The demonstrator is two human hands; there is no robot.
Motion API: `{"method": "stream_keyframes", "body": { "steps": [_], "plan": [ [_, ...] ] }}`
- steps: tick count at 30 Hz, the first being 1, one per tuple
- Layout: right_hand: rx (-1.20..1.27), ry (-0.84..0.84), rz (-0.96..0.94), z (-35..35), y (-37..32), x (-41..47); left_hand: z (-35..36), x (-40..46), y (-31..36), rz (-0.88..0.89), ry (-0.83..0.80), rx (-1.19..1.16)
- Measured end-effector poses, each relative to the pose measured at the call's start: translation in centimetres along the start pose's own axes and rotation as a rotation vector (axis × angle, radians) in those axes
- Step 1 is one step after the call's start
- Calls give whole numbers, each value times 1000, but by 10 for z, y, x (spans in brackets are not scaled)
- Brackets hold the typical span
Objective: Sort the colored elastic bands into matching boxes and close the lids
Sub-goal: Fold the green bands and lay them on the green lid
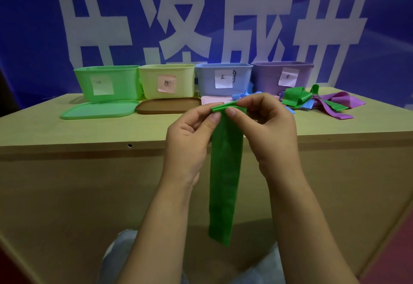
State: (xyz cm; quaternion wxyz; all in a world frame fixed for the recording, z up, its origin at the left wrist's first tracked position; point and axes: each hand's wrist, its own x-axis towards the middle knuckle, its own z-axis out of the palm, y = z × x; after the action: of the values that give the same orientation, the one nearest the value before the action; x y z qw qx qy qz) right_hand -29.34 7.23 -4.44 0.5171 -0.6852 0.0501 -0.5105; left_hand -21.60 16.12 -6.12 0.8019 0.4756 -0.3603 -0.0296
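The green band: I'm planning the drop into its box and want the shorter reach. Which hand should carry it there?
Probably the left hand. Both it and the right hand pinch the green band at its top, but the green box stands open at the far left of the row, on the left hand's side.

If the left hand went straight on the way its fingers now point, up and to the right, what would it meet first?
Almost at once the right hand, which pinches the same green band just beside the left hand. Their fingertips nearly touch at the band's folded top, though depth is hard to judge.
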Motion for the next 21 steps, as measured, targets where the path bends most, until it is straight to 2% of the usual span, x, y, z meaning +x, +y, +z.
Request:
{"method": "stream_keyframes", "body": {
  "steps": [8, 11, 21],
  "plan": [
    [95, -12, 28, -1, -3, 1, -1, -1, 8, -13, -88, -13],
    [81, 1, 20, -2, -5, 0, -4, 1, 6, 2, -102, 64],
    [49, -183, -37, -10, -13, 1, -10, 1, 18, 6, -276, 143]
  ]
}}
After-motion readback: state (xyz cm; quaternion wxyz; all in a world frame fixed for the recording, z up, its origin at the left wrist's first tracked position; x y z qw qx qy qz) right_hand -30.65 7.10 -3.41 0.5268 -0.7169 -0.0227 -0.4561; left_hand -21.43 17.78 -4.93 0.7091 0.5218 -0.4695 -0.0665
